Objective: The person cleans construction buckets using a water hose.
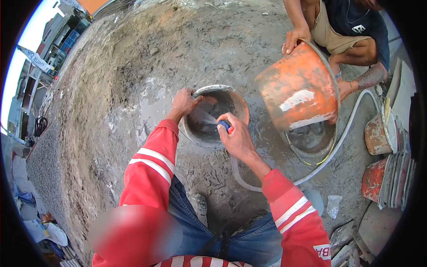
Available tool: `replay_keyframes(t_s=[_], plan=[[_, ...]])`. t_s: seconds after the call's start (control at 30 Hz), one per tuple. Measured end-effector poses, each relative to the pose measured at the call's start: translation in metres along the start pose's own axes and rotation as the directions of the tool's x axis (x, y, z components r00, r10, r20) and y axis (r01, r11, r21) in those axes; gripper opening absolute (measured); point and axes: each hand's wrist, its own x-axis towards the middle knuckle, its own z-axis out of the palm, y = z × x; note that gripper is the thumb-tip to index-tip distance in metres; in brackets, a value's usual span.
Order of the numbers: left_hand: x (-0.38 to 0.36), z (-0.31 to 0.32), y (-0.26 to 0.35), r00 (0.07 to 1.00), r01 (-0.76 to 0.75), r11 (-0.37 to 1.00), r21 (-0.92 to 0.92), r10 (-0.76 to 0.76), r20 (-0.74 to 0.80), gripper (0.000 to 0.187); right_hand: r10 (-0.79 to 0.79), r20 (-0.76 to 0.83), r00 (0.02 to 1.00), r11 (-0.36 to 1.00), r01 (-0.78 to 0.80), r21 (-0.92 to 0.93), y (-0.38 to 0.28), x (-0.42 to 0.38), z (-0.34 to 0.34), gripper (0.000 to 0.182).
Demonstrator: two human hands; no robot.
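Observation:
A small mud-stained bucket (245,107) stands on the wet ground in front of me. My left hand (185,102) grips its rim at the upper left, the fingers over the edge. My right hand (235,137) is closed around a blue and red hose nozzle (226,126) above the bucket's right side. Water sprays from the nozzle leftward into the bucket. From my right hand a pale hose (243,184) loops down and away to the right. Grey, muddy residue coats the bucket's inside.
At the upper right a crouching person (347,35) tilts a large orange tub (298,89) over a grey bucket (313,138). Dirty buckets (378,135) and stacked slabs (396,180) line the right edge. Gravel (46,178) lies at the left.

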Motion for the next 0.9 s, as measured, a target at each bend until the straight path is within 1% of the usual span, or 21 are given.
replay_keyframes(t_s=[0.03, 0.07, 0.13, 0.2, 0.3, 0.37, 0.4, 0.47, 0.5, 0.63, 0.7, 0.73, 0.8, 0.9], plan=[[0.0, 0.001, 0.0, 1.0, -0.01, 1.0, -0.021, 0.01, 0.006, 0.035, 0.052, 0.031, 0.998, 0.998, -0.052, 0.019, -0.004, -0.002, 0.0, 0.019], [-0.001, -0.002, 0.003, 1.0, -0.022, 0.999, -0.041, 0.022, 0.01, 0.034, 0.053, 0.031, 0.998, 0.998, -0.054, 0.021, -0.002, -0.003, 0.0, 0.019], [-0.004, -0.005, 0.012, 0.999, 0.008, 1.0, 0.001, -0.008, 0.04, 0.03, 0.017, -0.033, 0.999, 1.0, -0.017, 0.008, 0.0, -0.006, 0.002, 0.019], [-0.005, -0.005, 0.013, 0.997, 0.032, 0.998, 0.045, -0.035, 0.065, 0.028, 0.005, -0.035, 0.999, 1.0, -0.004, 0.031, 0.001, -0.005, -0.003, 0.019], [-0.001, -0.006, 0.016, 0.996, -0.001, 1.0, 0.029, -0.001, 0.089, 0.029, -0.029, -0.033, 0.999, 0.998, 0.031, 0.055, -0.006, -0.005, -0.006, 0.019], [-0.002, -0.004, 0.017, 0.994, 0.002, 1.0, -0.013, -0.001, 0.112, 0.03, -0.064, -0.025, 0.998, 0.996, 0.065, 0.059, -0.005, -0.009, -0.001, 0.018], [-0.002, -0.003, 0.016, 0.993, 0.0, 1.0, -0.013, 0.002, 0.119, 0.03, -0.057, -0.028, 0.998, 0.997, 0.059, 0.059, -0.005, -0.01, 0.001, 0.018], [0.002, -0.002, 0.015, 0.994, -0.024, 0.999, 0.023, 0.022, 0.107, 0.032, -0.039, -0.016, 0.999, 0.998, 0.04, 0.04, -0.007, -0.012, 0.004, 0.017], [0.003, -0.001, 0.013, 0.994, -0.039, 0.999, 0.009, 0.037, 0.107, 0.034, -0.123, -0.108, 0.986, 0.99, 0.13, 0.06, -0.003, -0.012, 0.009, 0.018], [0.001, -0.004, 0.016, 0.992, -0.03, 0.999, 0.032, 0.026, 0.12, 0.036, -0.094, -0.09, 0.992, 0.991, 0.101, 0.082, -0.006, -0.013, 0.007, 0.017], [0.003, -0.005, 0.018, 0.993, 0.015, 0.999, 0.03, -0.018, 0.115, 0.038, -0.125, -0.111, 0.986, 0.988, 0.134, 0.08, -0.003, -0.013, 0.008, 0.017], [0.004, -0.005, 0.018, 0.993, 0.011, 1.0, 0.029, -0.014, 0.116, 0.038, -0.124, -0.114, 0.986, 0.988, 0.134, 0.079, -0.003, -0.013, 0.008, 0.017], [0.005, -0.003, 0.015, 0.994, -0.013, 1.0, -0.028, 0.016, 0.105, 0.043, -0.146, -0.175, 0.974, 0.988, 0.153, 0.032, -0.002, -0.012, 0.008, 0.018], [0.005, -0.001, 0.013, 0.995, -0.012, 0.999, -0.038, 0.016, 0.098, 0.048, -0.163, -0.203, 0.965, 0.984, 0.174, 0.035, -0.002, -0.012, 0.009, 0.018]])
